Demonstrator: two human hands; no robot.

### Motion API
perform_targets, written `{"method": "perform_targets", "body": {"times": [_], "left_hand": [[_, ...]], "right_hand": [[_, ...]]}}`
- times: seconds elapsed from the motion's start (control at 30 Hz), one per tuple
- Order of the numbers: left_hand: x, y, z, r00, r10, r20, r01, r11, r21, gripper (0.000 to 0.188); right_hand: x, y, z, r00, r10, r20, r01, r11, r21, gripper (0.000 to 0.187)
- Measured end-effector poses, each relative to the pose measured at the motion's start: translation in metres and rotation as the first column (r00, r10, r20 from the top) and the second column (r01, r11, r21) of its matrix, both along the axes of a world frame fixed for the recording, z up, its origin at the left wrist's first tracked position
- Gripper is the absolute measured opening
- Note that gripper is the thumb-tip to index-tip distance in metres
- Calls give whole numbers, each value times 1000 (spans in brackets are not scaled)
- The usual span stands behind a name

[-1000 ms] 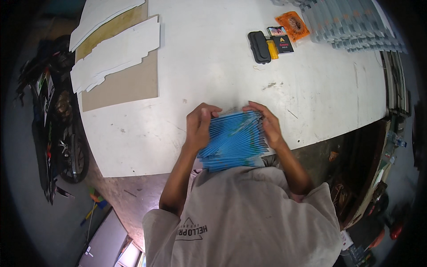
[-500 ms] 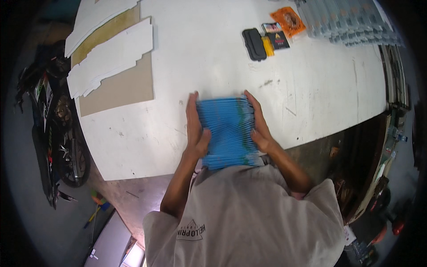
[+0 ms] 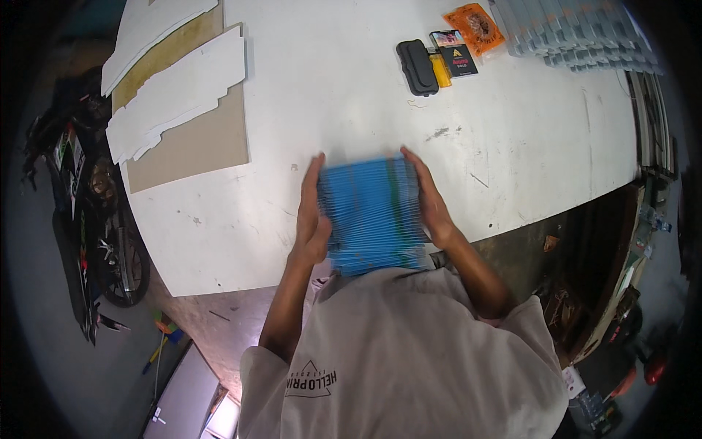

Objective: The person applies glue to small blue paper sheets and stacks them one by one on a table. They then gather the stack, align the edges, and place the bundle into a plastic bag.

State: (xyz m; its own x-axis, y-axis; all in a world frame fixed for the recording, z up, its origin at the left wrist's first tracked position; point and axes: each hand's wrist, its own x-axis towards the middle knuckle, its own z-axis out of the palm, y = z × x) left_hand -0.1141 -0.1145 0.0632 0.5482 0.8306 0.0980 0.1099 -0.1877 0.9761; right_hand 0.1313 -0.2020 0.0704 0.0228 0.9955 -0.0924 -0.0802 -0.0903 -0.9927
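Note:
A thick stack of thin blue sheets or booklets (image 3: 365,214), with a green band near its right side, stands between my hands at the table's near edge. Its many edges show as fine lines, slightly uneven and smeared by motion. Along its left side presses my left hand (image 3: 311,214), fingers stretched toward the far end and thumb at the near part. My right hand (image 3: 433,205) lies along the opposite side in the same way, its thumb mostly hidden. Between them the palms hold the stack, whose near end meets my grey shirt.
White cut sheets (image 3: 179,88) lie on a brown board (image 3: 212,139) at the table's (image 3: 278,88) left. Farther back are a black case (image 3: 418,67), a yellow lighter (image 3: 440,70), a dark small box (image 3: 459,61), an orange packet (image 3: 475,29) and clear plastic pieces (image 3: 570,33). A motorcycle (image 3: 80,197) stands left.
Both hands have shifted slightly along the stack's sides, and the right thumb has slipped from its top face toward the side. The stack stays between them.

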Motion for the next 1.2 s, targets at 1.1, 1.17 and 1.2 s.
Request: {"method": "perform_targets", "body": {"times": [1.1,1.17,1.2], "left_hand": [[17,-50,19,960,121,-251,-158,978,-133,95],[8,-50,19,980,67,-188,-107,971,-215,100],[-7,-53,20,989,0,-145,-34,972,-232,102]], "right_hand": [[-25,-35,9,989,-150,-8,149,987,-54,120],[-14,-50,3,995,-85,-52,80,991,-106,122],[-13,-60,1,997,-61,-50,56,994,-96,124]]}}
